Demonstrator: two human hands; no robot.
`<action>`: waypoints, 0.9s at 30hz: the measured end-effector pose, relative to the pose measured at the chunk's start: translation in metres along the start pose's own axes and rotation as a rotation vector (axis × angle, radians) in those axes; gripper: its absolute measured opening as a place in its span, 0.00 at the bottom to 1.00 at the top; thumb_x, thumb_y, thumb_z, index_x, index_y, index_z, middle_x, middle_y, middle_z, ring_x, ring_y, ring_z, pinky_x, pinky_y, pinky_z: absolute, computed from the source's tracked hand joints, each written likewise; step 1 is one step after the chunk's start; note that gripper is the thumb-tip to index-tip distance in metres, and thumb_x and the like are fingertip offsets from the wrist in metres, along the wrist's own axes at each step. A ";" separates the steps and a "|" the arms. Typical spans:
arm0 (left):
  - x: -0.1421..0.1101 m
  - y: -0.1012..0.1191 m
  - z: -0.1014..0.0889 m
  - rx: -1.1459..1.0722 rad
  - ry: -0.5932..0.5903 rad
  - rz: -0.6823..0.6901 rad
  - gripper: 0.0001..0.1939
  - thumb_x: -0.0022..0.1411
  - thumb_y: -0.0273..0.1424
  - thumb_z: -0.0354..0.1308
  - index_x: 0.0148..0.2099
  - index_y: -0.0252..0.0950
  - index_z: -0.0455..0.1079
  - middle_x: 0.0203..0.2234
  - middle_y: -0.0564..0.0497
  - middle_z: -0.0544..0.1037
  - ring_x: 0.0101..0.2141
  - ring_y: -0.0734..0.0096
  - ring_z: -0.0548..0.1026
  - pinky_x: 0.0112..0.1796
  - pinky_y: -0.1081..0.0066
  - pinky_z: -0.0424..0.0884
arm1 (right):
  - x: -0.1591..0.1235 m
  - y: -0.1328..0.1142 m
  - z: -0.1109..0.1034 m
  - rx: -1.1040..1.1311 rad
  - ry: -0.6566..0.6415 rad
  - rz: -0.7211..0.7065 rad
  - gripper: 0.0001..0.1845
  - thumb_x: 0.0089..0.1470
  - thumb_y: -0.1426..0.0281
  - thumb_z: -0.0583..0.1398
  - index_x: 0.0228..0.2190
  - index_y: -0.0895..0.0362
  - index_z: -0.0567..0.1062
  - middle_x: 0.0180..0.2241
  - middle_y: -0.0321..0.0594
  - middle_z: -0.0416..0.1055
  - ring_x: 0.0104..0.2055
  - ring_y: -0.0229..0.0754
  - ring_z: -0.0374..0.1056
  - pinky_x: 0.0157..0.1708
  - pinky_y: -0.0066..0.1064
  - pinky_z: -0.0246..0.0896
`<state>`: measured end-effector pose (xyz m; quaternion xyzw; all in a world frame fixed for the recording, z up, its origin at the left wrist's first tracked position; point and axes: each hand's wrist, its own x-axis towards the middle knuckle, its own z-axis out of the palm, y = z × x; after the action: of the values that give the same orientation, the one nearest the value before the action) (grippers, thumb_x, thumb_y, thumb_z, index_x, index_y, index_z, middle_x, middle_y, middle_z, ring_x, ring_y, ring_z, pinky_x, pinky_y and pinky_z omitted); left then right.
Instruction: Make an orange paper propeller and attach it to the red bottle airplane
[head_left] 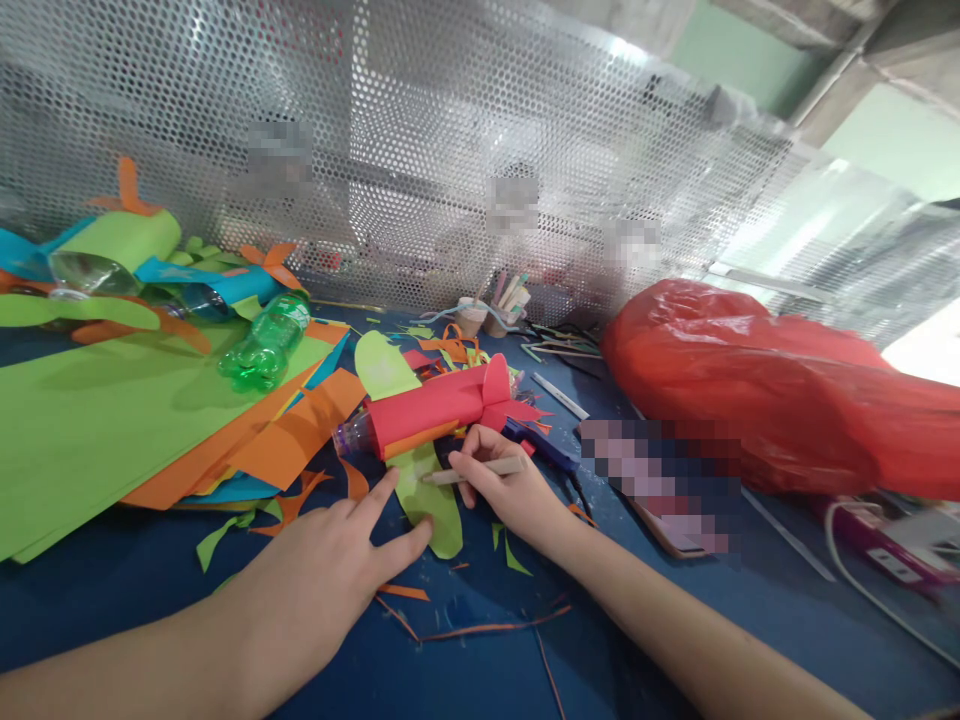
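In the middle of the table lies a toy plane made of a plastic bottle wrapped in red paper (427, 408), its clear bottle neck (354, 435) pointing left. Light green paper wings spread from both sides, the near wing (442, 525) toward me. My left hand (322, 560) rests its outstretched index finger and thumb on that near wing, fingers apart. Closed around a beige marker (513, 465), my right hand (499, 480) holds the marker's tip at the wing's surface. A blue glue gun (551, 448) lies just beyond the right hand.
Stacked coloured paper sheets (97, 410) and a green bottle (268, 340) lie left, with more bottle planes (135, 245) behind. A phone (660, 490) and a big red plastic bag (750, 390) occupy the right. Cups of pens (502, 312) stand by the perforated metal screen (450, 130).
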<state>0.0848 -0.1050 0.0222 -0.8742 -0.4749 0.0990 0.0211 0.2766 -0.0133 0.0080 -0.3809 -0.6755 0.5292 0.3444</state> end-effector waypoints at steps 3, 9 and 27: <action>0.000 0.001 0.000 -0.001 0.017 -0.005 0.42 0.51 0.15 0.55 0.65 0.50 0.57 0.62 0.30 0.59 0.40 0.50 0.80 0.35 0.57 0.78 | 0.000 0.000 0.000 -0.005 0.007 0.002 0.14 0.52 0.61 0.61 0.25 0.53 0.61 0.13 0.25 0.63 0.16 0.33 0.56 0.21 0.26 0.49; 0.001 0.000 0.001 -0.008 0.026 0.003 0.41 0.52 0.15 0.54 0.65 0.49 0.57 0.62 0.30 0.60 0.40 0.50 0.80 0.35 0.57 0.78 | 0.001 0.001 0.000 0.006 0.014 -0.012 0.14 0.53 0.62 0.60 0.25 0.53 0.61 0.12 0.25 0.62 0.16 0.33 0.56 0.21 0.26 0.49; 0.001 0.000 0.003 -0.020 0.038 -0.018 0.41 0.51 0.16 0.56 0.65 0.51 0.58 0.63 0.34 0.60 0.38 0.54 0.80 0.34 0.62 0.77 | 0.000 0.000 -0.001 -0.026 0.016 0.002 0.14 0.53 0.61 0.60 0.25 0.53 0.61 0.12 0.24 0.61 0.14 0.33 0.55 0.20 0.25 0.47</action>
<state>0.0848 -0.1039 0.0189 -0.8717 -0.4833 0.0777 0.0223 0.2772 -0.0125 0.0078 -0.3900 -0.6791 0.5178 0.3443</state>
